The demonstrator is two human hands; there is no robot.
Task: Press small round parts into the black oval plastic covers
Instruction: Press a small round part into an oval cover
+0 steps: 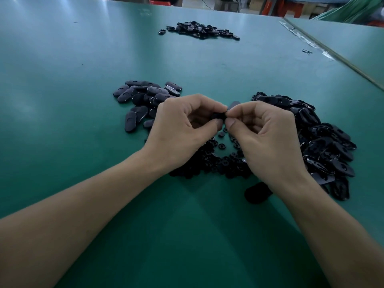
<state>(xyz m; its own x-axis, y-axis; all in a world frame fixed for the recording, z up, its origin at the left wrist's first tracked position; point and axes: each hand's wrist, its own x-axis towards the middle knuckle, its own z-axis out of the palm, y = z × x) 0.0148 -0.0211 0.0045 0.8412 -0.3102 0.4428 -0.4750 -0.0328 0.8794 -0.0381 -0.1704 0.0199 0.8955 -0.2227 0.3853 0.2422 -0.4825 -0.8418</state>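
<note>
1. Grip: left hand (182, 125) & right hand (268, 136) are both curled, fingertips meeting. They pinch one black cover (217, 116) between them, held above the table (62, 100). Can't tell if a round part is seated in it.
2. Directly under the hands: heap of small round parts (218, 163), plenty left.
3. Left pile (143, 98): covers smooth side up, prob. finished.
4. Right pile (324, 146): bigger, hollow side up, prob. not yet fitted.
5. Far pile (199, 30): too small to judge.
6. Est.: well short of done, one cover in hand.
</note>
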